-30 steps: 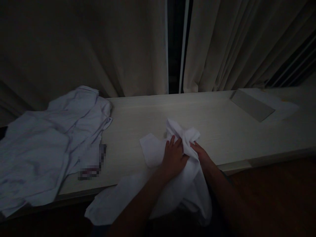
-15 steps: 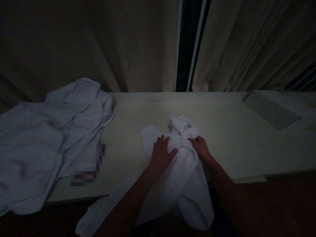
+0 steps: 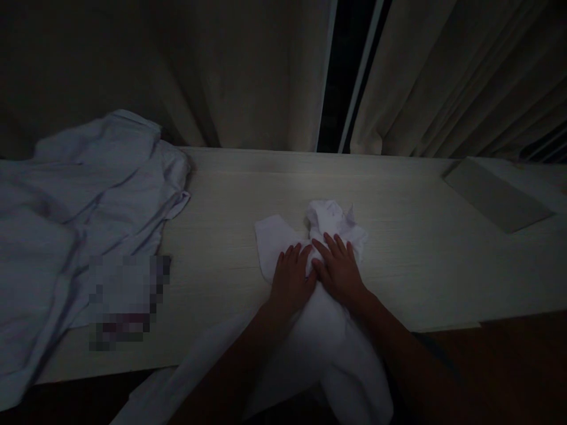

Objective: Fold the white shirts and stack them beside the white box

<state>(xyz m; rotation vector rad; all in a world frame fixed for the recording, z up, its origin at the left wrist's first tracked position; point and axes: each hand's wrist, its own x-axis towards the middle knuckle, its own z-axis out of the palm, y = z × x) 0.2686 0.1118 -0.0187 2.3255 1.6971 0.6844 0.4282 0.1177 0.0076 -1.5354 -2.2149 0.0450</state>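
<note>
A white shirt (image 3: 319,330) lies partly on the pale tabletop, its lower part hanging over the front edge toward me. What looks like its collar spreads flat to the left, and a crumpled part stands up at the top. My left hand (image 3: 292,274) rests on the cloth beside the collar-like part, fingers stretched out. Right beside it, my right hand (image 3: 342,270) lies on the bunched cloth with its fingers spread. The two thumbs are close together. Cloth under both palms is hidden.
Another pale garment (image 3: 110,177) is spread at the left, with a blurred-out item (image 3: 124,289) by its edge. A grey flat panel (image 3: 500,195) lies at the far right of the white tabletop (image 3: 420,248). Curtains (image 3: 257,77) hang behind.
My right hand has moved from gripping the shirt's right side to lying on top, next to my left hand. The left hand stays on the cloth. The view has shifted slightly.
</note>
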